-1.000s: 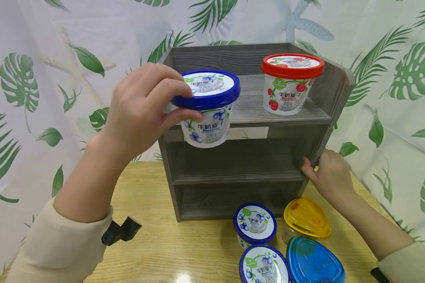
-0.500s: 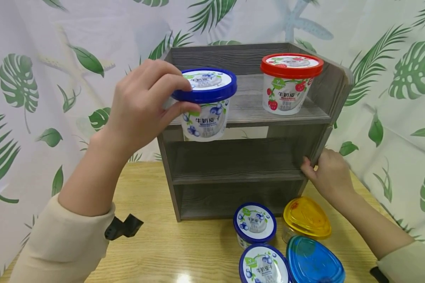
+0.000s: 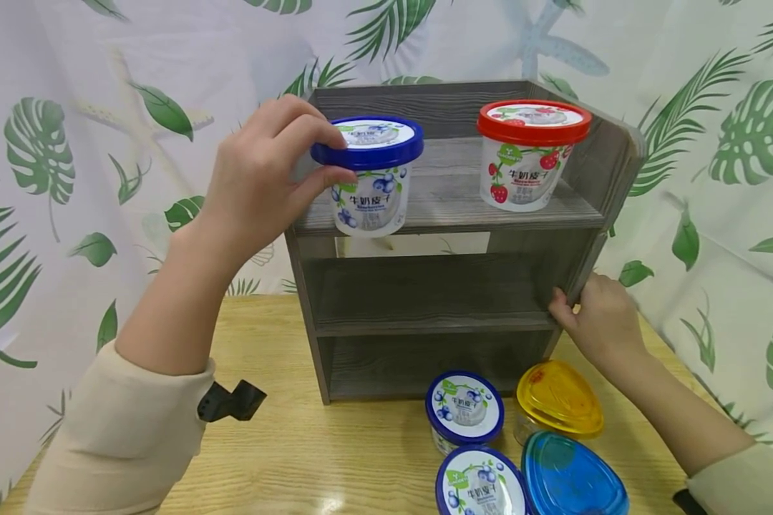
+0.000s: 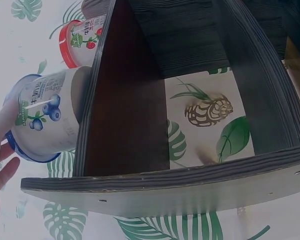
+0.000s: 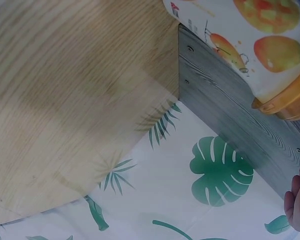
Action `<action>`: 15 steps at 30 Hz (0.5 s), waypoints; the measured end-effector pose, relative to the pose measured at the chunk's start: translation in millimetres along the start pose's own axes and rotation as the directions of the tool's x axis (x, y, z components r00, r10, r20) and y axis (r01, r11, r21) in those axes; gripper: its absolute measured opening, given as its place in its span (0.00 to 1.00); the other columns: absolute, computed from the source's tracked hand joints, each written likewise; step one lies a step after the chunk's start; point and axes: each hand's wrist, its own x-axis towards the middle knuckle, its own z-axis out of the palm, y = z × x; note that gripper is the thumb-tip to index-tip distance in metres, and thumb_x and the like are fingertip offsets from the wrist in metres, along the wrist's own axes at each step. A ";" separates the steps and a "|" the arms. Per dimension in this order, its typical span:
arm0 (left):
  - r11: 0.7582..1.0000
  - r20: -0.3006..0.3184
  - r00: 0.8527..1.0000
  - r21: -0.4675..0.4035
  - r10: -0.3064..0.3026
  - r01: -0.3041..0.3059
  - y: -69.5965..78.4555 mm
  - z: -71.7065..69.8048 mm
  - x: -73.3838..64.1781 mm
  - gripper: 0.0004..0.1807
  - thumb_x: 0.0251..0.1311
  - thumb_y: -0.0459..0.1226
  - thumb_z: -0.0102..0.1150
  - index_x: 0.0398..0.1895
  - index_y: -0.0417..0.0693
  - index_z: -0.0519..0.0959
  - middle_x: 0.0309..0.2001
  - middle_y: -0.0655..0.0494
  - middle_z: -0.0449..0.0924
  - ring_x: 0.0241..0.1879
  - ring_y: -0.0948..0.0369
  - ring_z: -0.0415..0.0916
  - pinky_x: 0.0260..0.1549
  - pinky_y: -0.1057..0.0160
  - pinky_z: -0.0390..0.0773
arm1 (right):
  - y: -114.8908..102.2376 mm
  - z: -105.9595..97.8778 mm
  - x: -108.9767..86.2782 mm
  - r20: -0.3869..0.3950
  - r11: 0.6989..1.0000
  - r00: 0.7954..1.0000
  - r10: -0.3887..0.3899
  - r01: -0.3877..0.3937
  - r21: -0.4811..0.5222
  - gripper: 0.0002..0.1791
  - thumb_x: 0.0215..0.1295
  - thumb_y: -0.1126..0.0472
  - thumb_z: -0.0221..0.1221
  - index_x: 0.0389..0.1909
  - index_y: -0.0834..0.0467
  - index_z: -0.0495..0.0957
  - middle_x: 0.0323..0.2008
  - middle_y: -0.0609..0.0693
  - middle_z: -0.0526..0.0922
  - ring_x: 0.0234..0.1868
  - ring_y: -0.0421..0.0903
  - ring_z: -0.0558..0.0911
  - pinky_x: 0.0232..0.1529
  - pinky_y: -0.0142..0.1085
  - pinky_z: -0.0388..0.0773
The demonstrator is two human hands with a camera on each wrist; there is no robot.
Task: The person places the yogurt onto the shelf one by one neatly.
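My left hand (image 3: 251, 179) pinches a blue-lidded blueberry dessert cup (image 3: 373, 204) by its lid rim, thumb below and fingers over the top. The cup is upright at the left front of the top shelf of a grey wooden rack (image 3: 434, 327). In the left wrist view, the base of this blueberry cup (image 4: 55, 112) is right at the shelf board. A red-lidded strawberry cup (image 3: 522, 175) stands on the same shelf, at the right. My right hand (image 3: 602, 315) grips the rack's right side panel, thumb at the front edge; its other fingers are partly hidden behind.
Two more blueberry cups (image 3: 465, 406) stand on the wooden table (image 3: 264, 443) before the rack. Beside them are a yellow-lidded container (image 3: 557, 397) and a blue-lidded container (image 3: 573, 476). A leaf-patterned cloth (image 3: 187, 64) hangs behind and at both sides.
My left hand has moved the blueberry cup away from me and slightly left, onto the front of the top shelf in the head view. The right hand has stayed on the rack.
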 end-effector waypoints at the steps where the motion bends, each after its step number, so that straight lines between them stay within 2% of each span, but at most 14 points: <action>1: 1.000 0.002 1.000 -0.003 -0.007 0.007 -0.4 0.7 -0.1 0.17 0.56 0.44 0.62 0.37 0.38 0.77 0.36 0.45 0.76 0.40 0.50 0.74 0.39 0.56 0.79 | -0.1 -0.1 0.0 0.005 1.000 1.000 0.004 -0.004 0.001 0.15 0.54 0.55 0.49 0.20 0.64 0.66 0.14 0.58 0.70 0.15 0.56 0.68 0.15 0.44 0.63; 9: 0.997 0.027 0.996 0.014 -0.082 0.082 -0.1 5.2 1.9 0.16 0.55 0.42 0.63 0.37 0.37 0.76 0.36 0.45 0.77 0.39 0.50 0.74 0.41 0.55 0.75 | -1.7 -1.7 0.1 0.034 0.999 0.999 0.035 -0.035 0.000 0.14 0.54 0.56 0.51 0.19 0.64 0.66 0.14 0.57 0.69 0.15 0.54 0.67 0.16 0.43 0.63; 15: 0.994 0.036 0.994 0.041 -0.106 0.105 -1.2 8.1 3.8 0.17 0.55 0.42 0.64 0.37 0.36 0.76 0.37 0.44 0.77 0.39 0.49 0.75 0.40 0.53 0.74 | -2.1 -1.9 0.6 0.024 1.000 1.000 0.020 -0.020 0.009 0.15 0.54 0.55 0.50 0.21 0.64 0.66 0.15 0.58 0.71 0.15 0.54 0.68 0.15 0.44 0.65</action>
